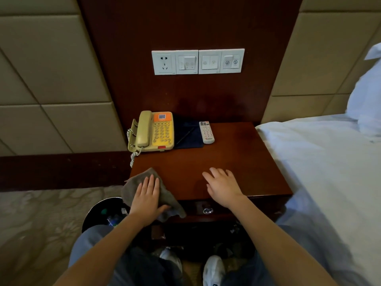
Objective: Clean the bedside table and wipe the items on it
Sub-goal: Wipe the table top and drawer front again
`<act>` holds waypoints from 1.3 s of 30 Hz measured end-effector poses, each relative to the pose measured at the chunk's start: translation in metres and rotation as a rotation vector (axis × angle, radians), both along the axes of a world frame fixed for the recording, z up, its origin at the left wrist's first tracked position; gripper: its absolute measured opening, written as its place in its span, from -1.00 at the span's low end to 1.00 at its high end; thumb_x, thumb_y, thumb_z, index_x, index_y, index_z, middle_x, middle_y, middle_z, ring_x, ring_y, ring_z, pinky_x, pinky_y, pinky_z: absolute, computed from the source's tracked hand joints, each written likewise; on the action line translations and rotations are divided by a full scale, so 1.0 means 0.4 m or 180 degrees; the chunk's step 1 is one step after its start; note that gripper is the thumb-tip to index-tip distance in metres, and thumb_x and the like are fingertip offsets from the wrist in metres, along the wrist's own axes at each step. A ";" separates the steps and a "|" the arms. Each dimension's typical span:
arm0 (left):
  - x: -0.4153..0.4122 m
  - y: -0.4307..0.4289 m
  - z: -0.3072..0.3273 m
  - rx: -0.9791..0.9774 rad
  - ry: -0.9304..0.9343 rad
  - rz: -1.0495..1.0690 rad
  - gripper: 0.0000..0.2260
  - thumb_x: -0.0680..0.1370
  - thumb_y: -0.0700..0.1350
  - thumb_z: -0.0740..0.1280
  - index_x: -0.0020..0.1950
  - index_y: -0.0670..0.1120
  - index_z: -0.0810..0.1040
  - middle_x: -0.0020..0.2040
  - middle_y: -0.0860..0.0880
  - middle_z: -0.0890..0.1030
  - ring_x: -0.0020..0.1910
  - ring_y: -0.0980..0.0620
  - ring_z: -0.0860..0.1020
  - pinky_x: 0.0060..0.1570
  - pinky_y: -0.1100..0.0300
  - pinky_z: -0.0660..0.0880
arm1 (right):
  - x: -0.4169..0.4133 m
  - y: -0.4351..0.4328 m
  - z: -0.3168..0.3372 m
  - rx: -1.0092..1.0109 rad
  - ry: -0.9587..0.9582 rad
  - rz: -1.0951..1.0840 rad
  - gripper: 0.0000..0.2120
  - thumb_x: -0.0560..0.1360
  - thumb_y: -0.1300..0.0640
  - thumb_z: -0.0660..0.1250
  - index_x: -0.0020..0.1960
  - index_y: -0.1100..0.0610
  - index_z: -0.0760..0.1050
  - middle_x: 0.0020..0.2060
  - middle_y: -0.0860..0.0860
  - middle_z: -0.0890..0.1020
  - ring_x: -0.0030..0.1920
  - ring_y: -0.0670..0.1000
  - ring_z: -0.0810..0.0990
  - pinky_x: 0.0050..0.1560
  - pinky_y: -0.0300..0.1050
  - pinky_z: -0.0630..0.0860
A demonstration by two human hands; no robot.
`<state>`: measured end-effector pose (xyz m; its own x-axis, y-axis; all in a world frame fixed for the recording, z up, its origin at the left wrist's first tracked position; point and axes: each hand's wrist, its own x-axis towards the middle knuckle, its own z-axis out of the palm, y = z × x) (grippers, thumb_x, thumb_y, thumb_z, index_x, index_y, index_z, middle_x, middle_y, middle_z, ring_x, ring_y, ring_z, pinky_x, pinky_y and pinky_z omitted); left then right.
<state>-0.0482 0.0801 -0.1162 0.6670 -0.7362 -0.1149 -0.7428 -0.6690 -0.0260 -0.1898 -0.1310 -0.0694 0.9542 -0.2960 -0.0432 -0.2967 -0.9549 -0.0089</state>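
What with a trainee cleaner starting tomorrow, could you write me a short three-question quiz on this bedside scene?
1. True or false: the left hand presses flat on the grey cloth at the front left corner of the dark wooden bedside table.
2. What lies between the yellow-and-beige corded telephone and the white remote control?
A) a dark blue folder
B) a drinking glass
C) a table lamp
3. Which hand has no cloth under it?

Key: 1 true; 2 A; 3 the right hand.
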 end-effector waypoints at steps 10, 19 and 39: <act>-0.123 -0.260 0.006 0.0060 0.0110 -0.0885 -0.19 0.56 0.26 0.14 0.56 -0.10 -0.24 0.57 -0.10 -0.22 0.54 -0.08 -0.22 0.49 0.01 -0.22 | -0.104 -0.159 -0.022 0.0057 -0.0168 -0.0979 -0.58 0.63 0.07 0.06 0.47 0.08 0.19 0.35 0.10 0.38 0.33 0.13 0.37 0.30 0.06 0.32; -0.284 -0.542 0.001 0.0297 -0.0008 -0.1613 -0.17 0.55 0.20 0.21 0.56 -0.12 -0.24 0.57 -0.12 -0.21 0.54 -0.09 -0.20 0.46 0.00 -0.25 | -0.234 -0.287 -0.050 0.0044 -0.0325 -0.1480 -0.63 0.62 0.05 0.07 0.40 0.07 0.28 0.25 0.09 0.45 0.24 0.13 0.44 0.18 0.01 0.38; -0.425 -0.757 -0.010 0.0150 -0.0165 -0.1989 -0.27 0.61 0.03 0.18 0.54 -0.21 -0.24 0.56 -0.16 -0.23 0.55 -0.10 -0.18 0.44 0.07 -0.27 | -0.324 -0.387 -0.072 0.0252 -0.0355 -0.1731 -0.59 0.60 0.17 0.10 0.44 0.10 0.29 0.37 0.08 0.41 0.33 0.12 0.40 0.25 -0.01 0.34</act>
